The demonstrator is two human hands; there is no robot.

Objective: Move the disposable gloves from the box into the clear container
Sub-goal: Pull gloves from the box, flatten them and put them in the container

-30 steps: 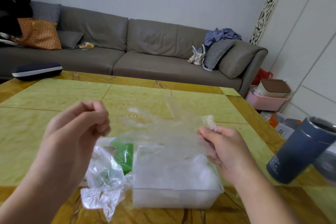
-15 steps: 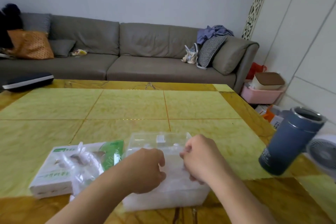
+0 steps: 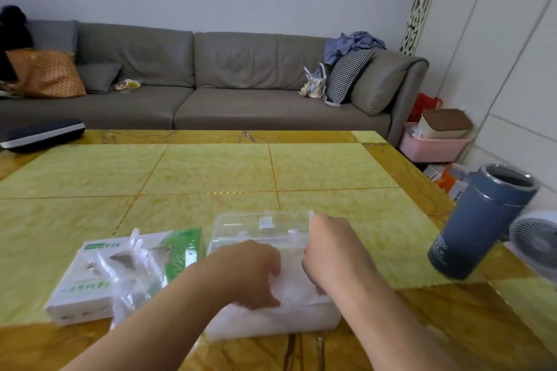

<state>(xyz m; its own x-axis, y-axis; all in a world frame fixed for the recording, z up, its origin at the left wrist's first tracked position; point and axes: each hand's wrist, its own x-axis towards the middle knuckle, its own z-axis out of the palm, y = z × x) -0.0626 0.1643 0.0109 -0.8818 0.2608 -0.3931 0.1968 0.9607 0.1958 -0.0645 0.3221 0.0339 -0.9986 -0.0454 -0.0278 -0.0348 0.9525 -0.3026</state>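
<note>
**Both hands down in the clear container**

I see my left hand [image 3: 250,274] and right hand [image 3: 328,253] inside the clear container [image 3: 301,322], fingers curled down into the white heap of disposable gloves [image 3: 291,286]; whether they pinch any glove I cannot tell. The glove box [image 3: 90,280] lies just left of it on the yellow table [image 3: 211,172], loose gloves [image 3: 135,271] spilling from its top. A blue tumbler [image 3: 479,223] stands well right.

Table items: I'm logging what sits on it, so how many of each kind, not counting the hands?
Glove box: 1
Clear container: 1
Blue tumbler: 1
Dark flat case: 1
Loose glove bunch on the box: 1
Total: 5
</note>
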